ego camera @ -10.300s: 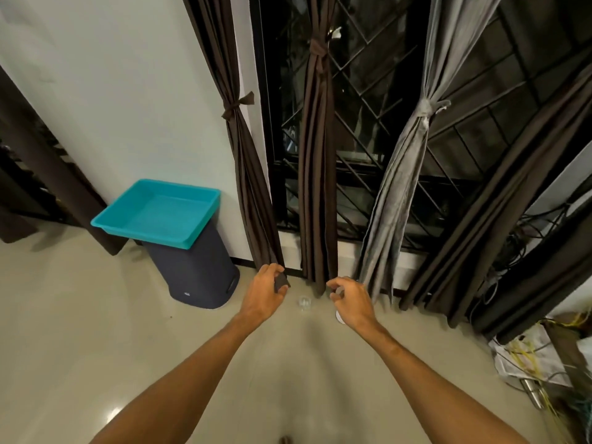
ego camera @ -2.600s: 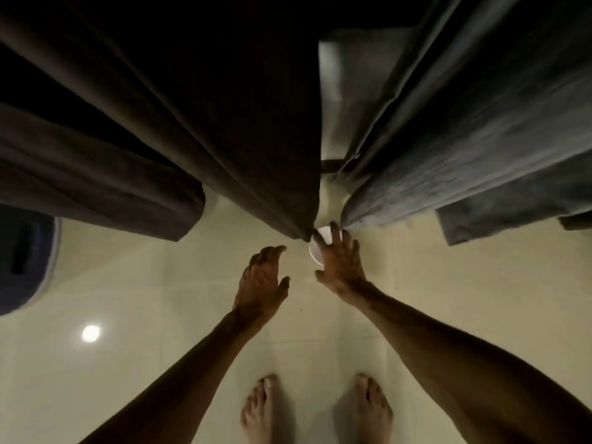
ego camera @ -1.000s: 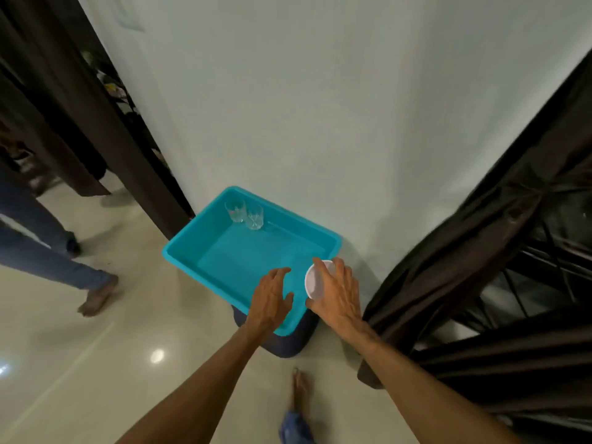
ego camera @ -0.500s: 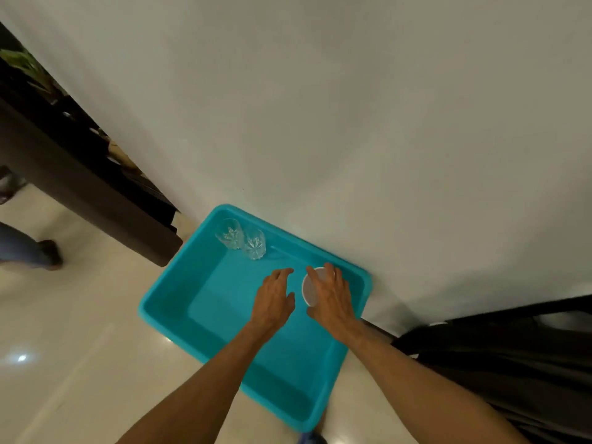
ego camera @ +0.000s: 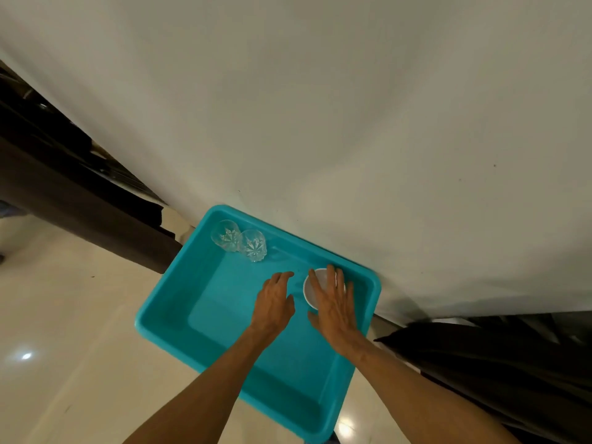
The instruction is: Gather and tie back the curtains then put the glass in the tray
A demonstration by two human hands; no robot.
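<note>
A teal plastic tray [ego camera: 160, 318] stands against the white wall. My right hand [ego camera: 334, 310] is over its far right corner and grips a white glass [ego camera: 310, 288] from above, fingers wrapped over its rim. My left hand [ego camera: 275, 302] hovers beside it over the tray, fingers relaxed and holding nothing. Two clear cut-glass tumblers [ego camera: 226, 236] [ego camera: 253, 245] stand together in the tray's far left corner. A dark brown curtain [ego camera: 499, 363] hangs at the right edge.
The white wall [ego camera: 320, 107] fills the upper view. Dark brown furniture or drapery [ego camera: 70, 200] runs along the left. The glossy cream floor [ego camera: 64, 347] lies left of the tray.
The view has closed in on the tray. Both hands have moved further over it, and the right hand has carried the white glass towards the tray's far right corner.
</note>
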